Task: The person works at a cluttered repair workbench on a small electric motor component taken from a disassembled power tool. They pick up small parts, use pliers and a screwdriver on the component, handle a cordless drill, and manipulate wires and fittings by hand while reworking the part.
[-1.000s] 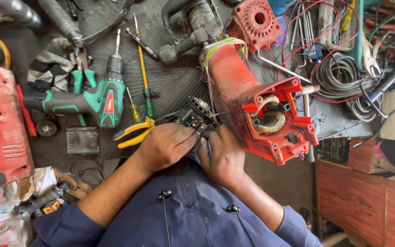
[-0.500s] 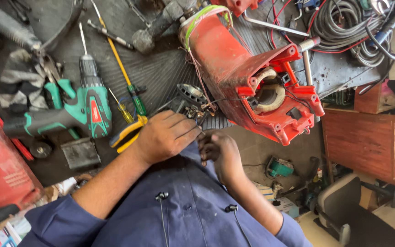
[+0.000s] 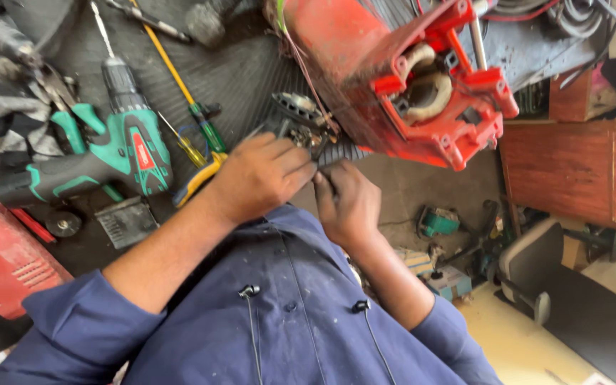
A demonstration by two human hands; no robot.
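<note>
Hands [image 3: 308, 189] shifted toward bench edge [image 3: 393, 160], both closed on small metal part [image 3: 301, 125]; red tool housing [image 3: 365, 71] crowds right.

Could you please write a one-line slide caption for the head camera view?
Both hands, left and right, work a small metal part beside an opened red power tool.

We wear dark blue work shirt [image 3: 279, 321], buttoned front, dusty pale smudges across chest. Our sleeves pushed up past elbows, forearms bare. Two thin earphone wires hang down front, small dark earbuds [image 3: 249, 291] dangling.
</note>
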